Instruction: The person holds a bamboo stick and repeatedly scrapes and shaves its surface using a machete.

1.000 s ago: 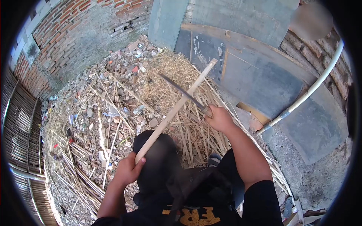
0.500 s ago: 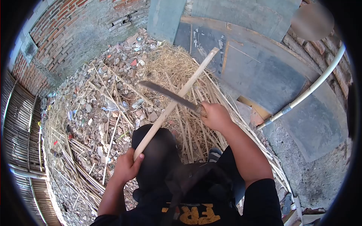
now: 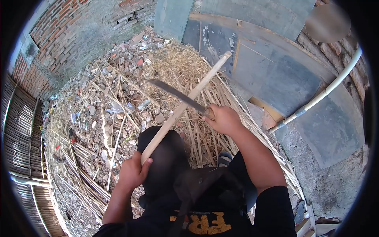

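Observation:
My left hand (image 3: 133, 170) is closed round the lower end of a long, pale wooden strip (image 3: 167, 125). The strip slants up and to the right, passing over my dark-clothed knee (image 3: 166, 154). My right hand (image 3: 224, 120) grips the short handle of a machete (image 3: 177, 94) with a dark blade. Its blade crosses over the strip near the middle, tip toward the upper left. Whether blade and strip touch, I cannot tell.
Rubble (image 3: 92, 110) and dry straw (image 3: 173, 65) cover the ground, with thin strips (image 3: 201, 146) beneath my right hand. Dark panels (image 3: 276, 83) and a pale pole (image 3: 331, 87) stand at the right. A brick wall (image 3: 71, 43) rises at the upper left, a bamboo fence (image 3: 19, 130) at the left.
Since a second ago, the machete has moved left and now shows more of its blade's flat side. The strip's upper end has shifted slightly up and right. Both grips have stayed closed.

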